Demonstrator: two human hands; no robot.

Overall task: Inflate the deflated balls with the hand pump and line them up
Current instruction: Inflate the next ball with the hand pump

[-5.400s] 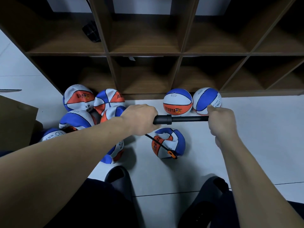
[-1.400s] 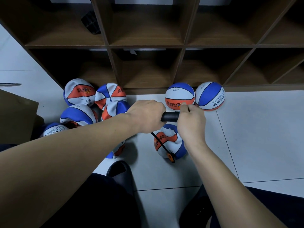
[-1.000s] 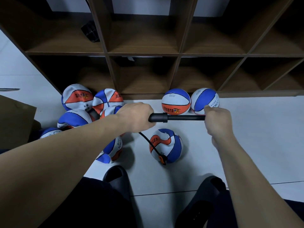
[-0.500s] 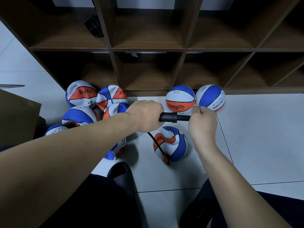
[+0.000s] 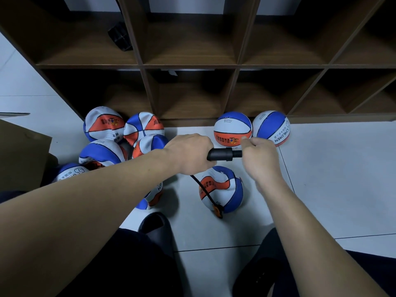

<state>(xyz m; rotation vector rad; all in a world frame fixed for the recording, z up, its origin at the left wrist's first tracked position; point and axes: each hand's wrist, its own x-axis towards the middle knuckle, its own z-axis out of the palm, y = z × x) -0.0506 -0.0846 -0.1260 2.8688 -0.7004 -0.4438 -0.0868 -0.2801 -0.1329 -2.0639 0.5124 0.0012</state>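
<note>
We have pushed the plunger nearly home, both fists clenched round the hand pump (image 5: 222, 154); ball (image 5: 221, 189) below rounder.

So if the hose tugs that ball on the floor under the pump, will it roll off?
Probably not far. The ball still shows a dent on top, so it likely sits slack and squashy. The hose plugged at its near side would likely drag it rather than roll it. It probably weighs little.
</note>
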